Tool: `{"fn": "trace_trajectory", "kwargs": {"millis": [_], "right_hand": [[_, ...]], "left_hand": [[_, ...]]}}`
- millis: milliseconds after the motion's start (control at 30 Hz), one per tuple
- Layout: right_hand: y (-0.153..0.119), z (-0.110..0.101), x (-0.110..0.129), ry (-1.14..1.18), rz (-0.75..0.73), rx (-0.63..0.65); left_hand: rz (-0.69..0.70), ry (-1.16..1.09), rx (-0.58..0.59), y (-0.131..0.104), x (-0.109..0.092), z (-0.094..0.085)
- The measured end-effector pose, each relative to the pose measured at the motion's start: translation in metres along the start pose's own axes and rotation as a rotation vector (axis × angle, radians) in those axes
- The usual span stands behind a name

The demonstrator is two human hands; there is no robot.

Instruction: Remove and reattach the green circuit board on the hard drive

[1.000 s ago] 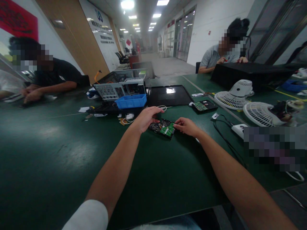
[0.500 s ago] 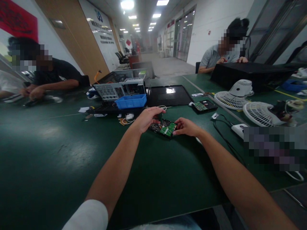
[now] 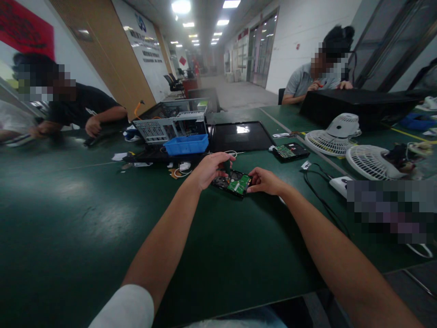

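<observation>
A hard drive lies on the green table with its green circuit board facing up. My left hand is over its far left part, closed around the dark handle of a small screwdriver that stands upright against the drive. The screwdriver's tip is too small to make out. At the drive's right end, my right hand pinches the edge between thumb and fingers. Farther right on the table sits a second hard drive, also board side up.
Beyond my hands stand an opened computer case, a blue bin and a black panel. White fan parts and a power strip lie to the right. Two co-workers sit across, one beside a black case.
My hands, the screwdriver and the hard drive look almost unmoved. The co-worker on the left has shifted an arm, one hand now lower and farther right over the table.
</observation>
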State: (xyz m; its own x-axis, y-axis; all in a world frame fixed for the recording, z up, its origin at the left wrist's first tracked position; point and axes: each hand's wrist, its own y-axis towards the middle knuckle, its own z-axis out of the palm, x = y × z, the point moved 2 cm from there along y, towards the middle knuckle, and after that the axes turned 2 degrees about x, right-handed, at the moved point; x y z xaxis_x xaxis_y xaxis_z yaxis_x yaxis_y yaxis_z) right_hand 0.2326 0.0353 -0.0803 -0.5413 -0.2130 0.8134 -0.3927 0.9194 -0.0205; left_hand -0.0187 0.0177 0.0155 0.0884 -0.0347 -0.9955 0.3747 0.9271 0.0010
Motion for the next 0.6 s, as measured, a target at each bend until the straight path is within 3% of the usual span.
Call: {"fn": "trace_trajectory", "kwargs": {"millis": [600], "right_hand": [[0.0007,0.001,-0.0032,-0.042,-0.015,-0.015]], "left_hand": [[-0.049,-0.077,-0.058,0.0037,0.0039,-0.0032]]}}
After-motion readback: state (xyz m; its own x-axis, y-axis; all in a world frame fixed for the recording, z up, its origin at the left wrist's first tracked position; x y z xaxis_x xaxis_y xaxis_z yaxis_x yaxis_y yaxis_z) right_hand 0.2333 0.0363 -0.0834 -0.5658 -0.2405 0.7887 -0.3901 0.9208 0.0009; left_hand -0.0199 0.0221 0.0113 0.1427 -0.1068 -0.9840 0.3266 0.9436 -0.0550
